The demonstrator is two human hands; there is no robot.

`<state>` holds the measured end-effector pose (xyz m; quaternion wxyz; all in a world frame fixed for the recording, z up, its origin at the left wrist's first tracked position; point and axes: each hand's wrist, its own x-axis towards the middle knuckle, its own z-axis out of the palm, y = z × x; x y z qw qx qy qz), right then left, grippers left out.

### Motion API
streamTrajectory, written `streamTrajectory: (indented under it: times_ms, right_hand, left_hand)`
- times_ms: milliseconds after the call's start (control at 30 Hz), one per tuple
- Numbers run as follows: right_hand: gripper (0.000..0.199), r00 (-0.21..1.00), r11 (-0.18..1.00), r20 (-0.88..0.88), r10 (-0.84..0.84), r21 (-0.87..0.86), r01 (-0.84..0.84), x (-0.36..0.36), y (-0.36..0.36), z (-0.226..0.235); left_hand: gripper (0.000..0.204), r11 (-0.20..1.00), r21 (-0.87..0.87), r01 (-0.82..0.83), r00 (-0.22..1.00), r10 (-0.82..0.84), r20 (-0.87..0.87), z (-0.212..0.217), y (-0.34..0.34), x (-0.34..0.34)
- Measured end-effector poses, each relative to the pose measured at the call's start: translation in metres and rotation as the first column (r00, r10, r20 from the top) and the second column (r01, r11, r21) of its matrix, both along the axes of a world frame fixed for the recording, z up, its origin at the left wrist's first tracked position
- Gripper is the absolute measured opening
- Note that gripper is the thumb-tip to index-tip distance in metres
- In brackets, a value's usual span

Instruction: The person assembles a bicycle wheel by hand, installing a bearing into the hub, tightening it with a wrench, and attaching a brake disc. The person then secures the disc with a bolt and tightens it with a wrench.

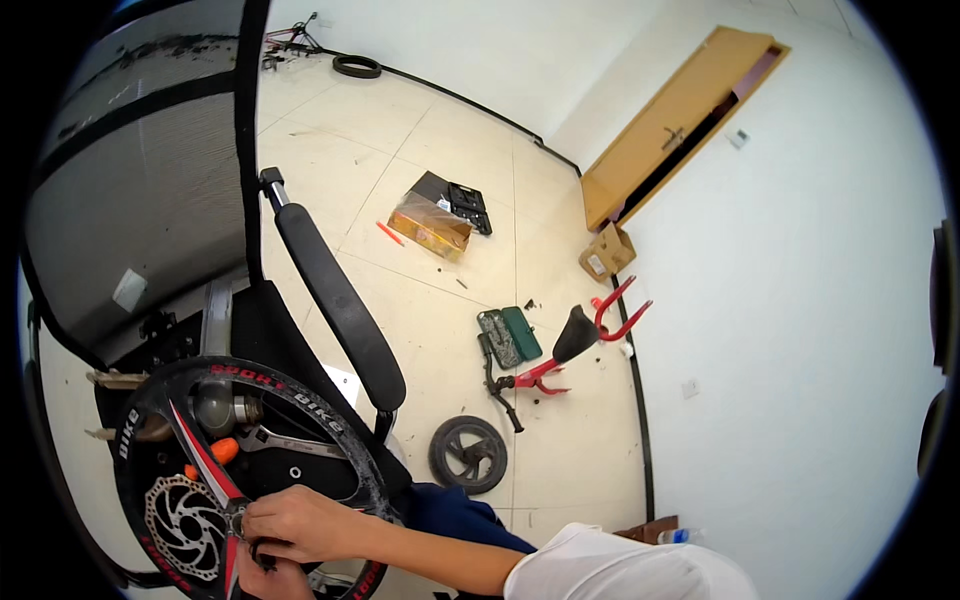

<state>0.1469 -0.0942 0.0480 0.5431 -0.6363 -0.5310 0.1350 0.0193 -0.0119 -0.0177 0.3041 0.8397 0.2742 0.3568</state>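
Observation:
A black bicycle wheel (345, 440) with red spokes and a silver brake disc (185, 525) lies flat at the lower left. My right hand (300, 522) reaches in from the lower right on a white-sleeved arm. Its fingertips are pinched on the wheel's hub (238, 520) at the centre. Just below it, at the picture's bottom edge, is my left hand (268, 582), mostly cut off, with its fingers curled by a small dark part under the hub. A silver adjustable wrench (290, 440) and an orange-handled tool (222, 452) lie on the black surface seen through the wheel.
A black padded bar (340, 300) and a large grey panel (140, 180) stand behind the wheel. On the tiled floor are a small black wheel (468, 455), a red bike frame (575, 350), a green tool case (510, 335), a cardboard box (432, 228) and a wooden panel (680, 130) by the wall.

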Motion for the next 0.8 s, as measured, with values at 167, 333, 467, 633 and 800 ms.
streamTrajectory:
  times_ms: [167,333,467,633,800]
  right_hand:
    - [0.028,0.991,0.998,-0.124,0.054,-0.01,-0.056,-0.004,-0.007,-0.004]
    - [0.037,0.969,0.985,-0.178,0.172,0.06,-0.164,0.005,-0.008,-0.009]
    - [0.028,0.988,0.998,-0.14,0.058,-0.027,-0.063,0.005,-0.009,-0.005]
    - [0.017,0.996,0.997,0.083,-0.032,-0.071,0.037,0.001,-0.002,-0.021]
    - [0.019,0.966,0.99,0.22,-0.138,0.062,0.127,-0.005,0.002,-0.018]
  left_hand:
    - [0.017,1.0,-0.003,0.027,0.997,-0.027,0.071,0.006,-0.003,0.006]
    - [0.016,1.0,-0.003,0.029,0.993,-0.029,0.112,0.018,-0.001,0.013]
    - [0.016,0.999,-0.045,-0.027,0.999,0.026,-0.029,0.02,-0.003,0.012]
    - [0.017,1.0,-0.01,-0.017,0.997,0.016,-0.075,0.012,-0.001,0.005]
    - [0.017,1.0,-0.024,-0.017,0.999,0.018,0.036,0.02,-0.006,0.01]
